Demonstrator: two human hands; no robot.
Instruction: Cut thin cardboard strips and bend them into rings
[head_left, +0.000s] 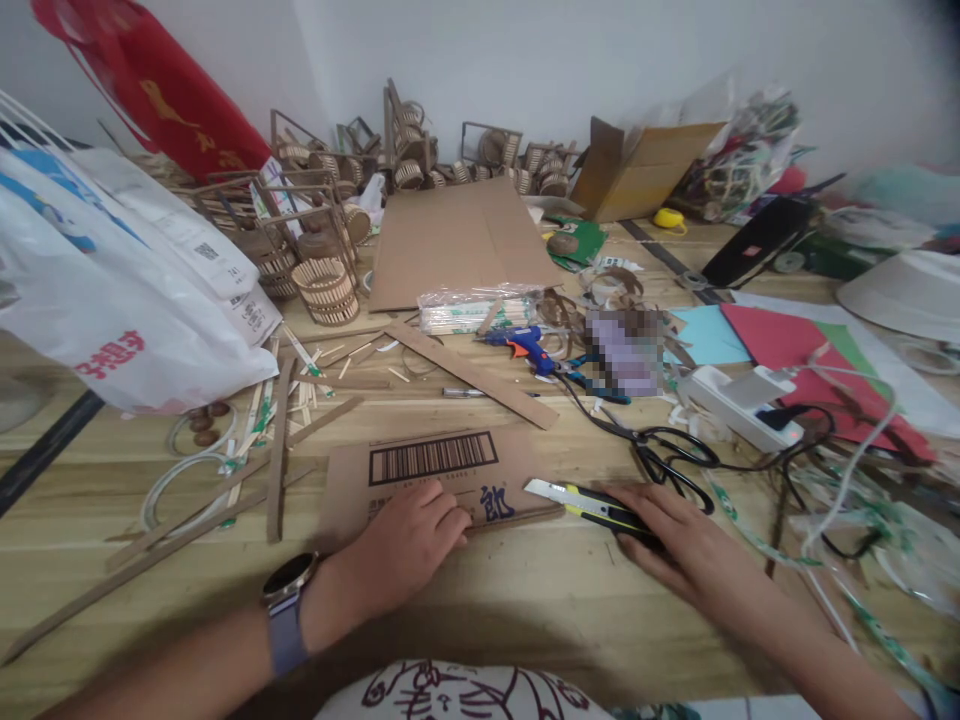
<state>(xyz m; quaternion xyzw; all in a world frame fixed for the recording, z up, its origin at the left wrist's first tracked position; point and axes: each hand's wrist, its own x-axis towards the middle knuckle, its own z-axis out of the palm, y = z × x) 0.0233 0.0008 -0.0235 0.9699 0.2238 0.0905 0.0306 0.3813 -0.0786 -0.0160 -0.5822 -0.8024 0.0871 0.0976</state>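
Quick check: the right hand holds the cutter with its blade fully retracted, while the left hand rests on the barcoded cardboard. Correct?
Not quite: the blade is extended, not retracted, as the head view shows. The right hand does hold the cutter, and the left hand does rest on the barcoded cardboard.
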